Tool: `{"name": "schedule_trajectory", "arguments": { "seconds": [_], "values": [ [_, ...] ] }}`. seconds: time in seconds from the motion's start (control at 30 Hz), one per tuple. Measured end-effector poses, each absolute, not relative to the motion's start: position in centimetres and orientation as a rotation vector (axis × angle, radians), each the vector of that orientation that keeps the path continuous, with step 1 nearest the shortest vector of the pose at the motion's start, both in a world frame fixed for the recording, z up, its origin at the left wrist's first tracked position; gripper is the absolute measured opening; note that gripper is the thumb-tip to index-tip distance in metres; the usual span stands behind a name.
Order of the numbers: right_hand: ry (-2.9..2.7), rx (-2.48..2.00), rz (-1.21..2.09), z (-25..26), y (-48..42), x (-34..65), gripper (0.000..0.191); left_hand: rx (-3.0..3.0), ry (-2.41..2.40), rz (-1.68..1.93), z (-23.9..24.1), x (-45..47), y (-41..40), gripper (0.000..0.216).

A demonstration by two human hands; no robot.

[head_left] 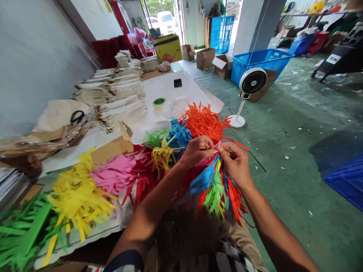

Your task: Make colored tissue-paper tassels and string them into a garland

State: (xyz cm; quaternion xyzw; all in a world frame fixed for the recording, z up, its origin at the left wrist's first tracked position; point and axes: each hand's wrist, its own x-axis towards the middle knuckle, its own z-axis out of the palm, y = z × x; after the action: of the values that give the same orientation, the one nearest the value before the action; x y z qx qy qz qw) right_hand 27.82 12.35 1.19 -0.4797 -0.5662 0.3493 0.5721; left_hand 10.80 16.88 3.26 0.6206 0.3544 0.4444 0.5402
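My left hand [198, 149] and my right hand [235, 160] meet over my lap, their fingers pinched together at the top of a bunch of coloured streamers [216, 190]. Blue, green, yellow and red strips hang down from that bunch. A bit of pink strip shows between the fingertips of both hands. Just beyond them, at the table's edge, lies a heap of orange-red fringed strips [205, 122]. Blue fringe [180, 134] and yellow fringe [164, 153] rest to the left of my left hand.
Pink [116, 173], yellow [82, 196] and green [25, 230] fringe piles lie along the table's near left. Stacked cloth bundles [119, 94], scissors [77, 118], a tape roll [159, 102] and a phone [177, 82] sit farther back. A white fan [253, 81] and a blue crate [235, 70] stand on the floor.
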Motion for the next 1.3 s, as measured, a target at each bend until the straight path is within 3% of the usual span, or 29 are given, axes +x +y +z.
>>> {"name": "schedule_trajectory", "arguments": {
  "seconds": [0.2, 0.47, 1.07, 1.3],
  "values": [
    [-1.331, -1.13, 0.827, 1.1, 12.6, 27.8, 0.029, 1.329, 0.788, 0.838, 3.7, 9.4, 17.2, 0.037],
    [-1.429, -1.175, 0.906, 1.7, 12.4, 27.8, 0.026, 1.444, 0.853, 0.991, 4.0, 9.4, 17.6, 0.039],
    [-1.463, -1.243, 1.055, 1.4, 12.6, 28.8, 0.032, 2.01, 0.886, 1.071, 4.7, 9.3, 16.8, 0.02],
    [-1.452, -1.236, 1.058, 1.6, 12.5, 28.8, 0.035, 2.041, 0.856, 1.119, 3.9, 9.7, 17.0, 0.039]
  ]
}}
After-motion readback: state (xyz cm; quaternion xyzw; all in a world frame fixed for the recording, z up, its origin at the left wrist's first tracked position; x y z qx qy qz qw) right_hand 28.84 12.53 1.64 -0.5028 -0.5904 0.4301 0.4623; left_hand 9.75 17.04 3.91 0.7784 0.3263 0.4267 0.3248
